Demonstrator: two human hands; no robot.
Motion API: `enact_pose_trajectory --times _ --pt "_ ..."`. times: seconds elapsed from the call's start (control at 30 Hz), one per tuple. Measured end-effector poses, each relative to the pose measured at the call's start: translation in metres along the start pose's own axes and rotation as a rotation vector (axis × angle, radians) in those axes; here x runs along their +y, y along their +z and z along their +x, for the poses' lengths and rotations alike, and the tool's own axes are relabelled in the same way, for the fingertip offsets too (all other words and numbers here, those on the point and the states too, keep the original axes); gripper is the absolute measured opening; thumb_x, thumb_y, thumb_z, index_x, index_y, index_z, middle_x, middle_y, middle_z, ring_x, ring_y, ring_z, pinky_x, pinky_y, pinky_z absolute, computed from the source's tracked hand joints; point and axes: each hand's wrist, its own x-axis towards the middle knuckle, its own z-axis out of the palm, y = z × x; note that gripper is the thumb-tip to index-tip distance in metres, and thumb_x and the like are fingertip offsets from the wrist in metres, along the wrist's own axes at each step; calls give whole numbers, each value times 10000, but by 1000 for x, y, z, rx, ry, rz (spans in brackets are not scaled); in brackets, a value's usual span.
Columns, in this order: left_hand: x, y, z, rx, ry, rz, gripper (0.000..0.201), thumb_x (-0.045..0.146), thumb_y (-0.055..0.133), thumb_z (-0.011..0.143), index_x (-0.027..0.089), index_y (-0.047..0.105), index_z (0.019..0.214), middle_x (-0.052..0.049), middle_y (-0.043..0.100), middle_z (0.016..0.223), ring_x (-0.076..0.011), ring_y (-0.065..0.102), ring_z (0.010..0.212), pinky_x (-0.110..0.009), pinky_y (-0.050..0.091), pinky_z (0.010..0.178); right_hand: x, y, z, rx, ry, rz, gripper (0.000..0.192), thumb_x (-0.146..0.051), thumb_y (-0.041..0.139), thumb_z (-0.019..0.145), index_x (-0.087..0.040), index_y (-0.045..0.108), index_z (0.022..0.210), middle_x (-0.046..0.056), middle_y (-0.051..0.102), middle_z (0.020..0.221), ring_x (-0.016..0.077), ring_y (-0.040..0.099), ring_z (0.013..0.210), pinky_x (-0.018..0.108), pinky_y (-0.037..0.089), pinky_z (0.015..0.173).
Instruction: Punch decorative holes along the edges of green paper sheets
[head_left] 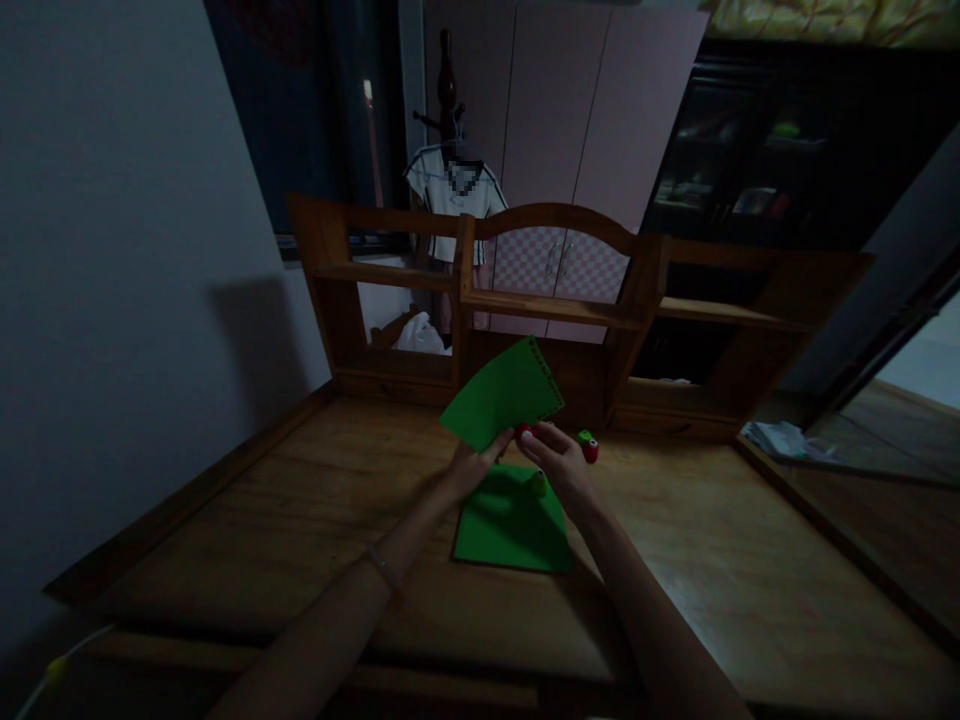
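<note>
A green sheet of paper (499, 395) is raised above the desk and tilted, with a row of dark holes or marks along its right edge. My left hand (474, 468) grips its lower edge. Close to that edge, the fingers of my right hand (556, 455) are closed on a small red piece (523, 433), partly covered by them. Flat on the desk under my hands lies a green square pad or sheet (514, 535) with a dark border. A small yellow-green piece (538, 485) stands on it. Beyond my right hand sits a small red-and-green piece (589, 447).
The wooden desk (300, 520) has a raised shelf unit (551, 310) along its back. A wall (135, 250) rises at the left. Farther back are a coat stand with a hanging shirt (442, 185) and a pink wardrobe (562, 110). A plastic bag (787, 440) lies at the right.
</note>
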Motion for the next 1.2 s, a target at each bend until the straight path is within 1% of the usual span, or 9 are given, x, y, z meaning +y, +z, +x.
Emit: enact_pose_trajectory --times 0.17,0.33,0.43,0.53,0.7,0.8,0.9,1.0,1.2 --pt "0 0 -1 8 -114 -108 341 485 513 791 184 535 631 12 533 606 -131 505 577 -257 400 612 0 2 3 61 -5 127 382 -259 792 627 -194 613 958 56 650 964 221 601 968 363 456 911" --pt "-1 -1 1 -33 -130 -133 348 463 521 794 176 494 598 22 524 594 -120 505 577 -247 398 616 -2 3 4 65 -26 205 338 -246 797 620 -200 593 886 32 643 920 188 606 924 312 474 861" --pt "1 -2 1 -63 -136 -156 356 457 518 799 173 492 585 22 519 579 -119 500 565 -253 401 628 -5 2 3 75 -50 94 280 -290 776 650 -186 598 839 32 635 882 176 606 845 261 486 724" --pt "3 -2 1 -68 -147 -160 367 461 528 787 174 487 562 21 520 569 -121 499 562 -260 400 646 -7 1 2 105 -44 -28 260 -328 761 663 -179 601 805 22 621 810 153 590 731 215 423 551" --pt "5 -2 1 -110 -174 -152 382 481 507 794 174 483 569 20 510 572 -121 488 563 -255 387 627 -6 0 2 91 -3 -40 277 -371 744 674 -175 598 803 12 600 740 101 512 538 209 312 432" --pt "4 -3 1 -116 -168 -142 381 483 503 795 175 472 573 20 506 580 -122 486 570 -253 384 632 -6 1 1 63 -12 4 287 -366 748 670 -176 595 822 14 602 743 100 518 543 206 347 454" --pt "1 -3 2 -109 -183 -139 365 473 515 786 177 472 577 18 518 593 -125 494 584 -253 386 648 -5 3 1 51 -36 68 312 -341 771 641 -187 589 842 26 623 801 135 578 657 238 446 579" --pt "-2 -2 2 -92 -185 -140 357 473 523 778 179 471 584 22 516 590 -127 498 587 -255 388 656 -3 4 3 56 -39 102 320 -326 786 621 -187 583 825 28 630 808 141 586 665 277 481 656" --pt "-2 -1 2 -106 -185 -123 373 509 512 775 175 492 609 9 515 600 -134 491 593 -258 393 638 1 2 5 68 -19 48 314 -323 786 622 -163 596 813 44 621 817 141 583 664 261 471 636"
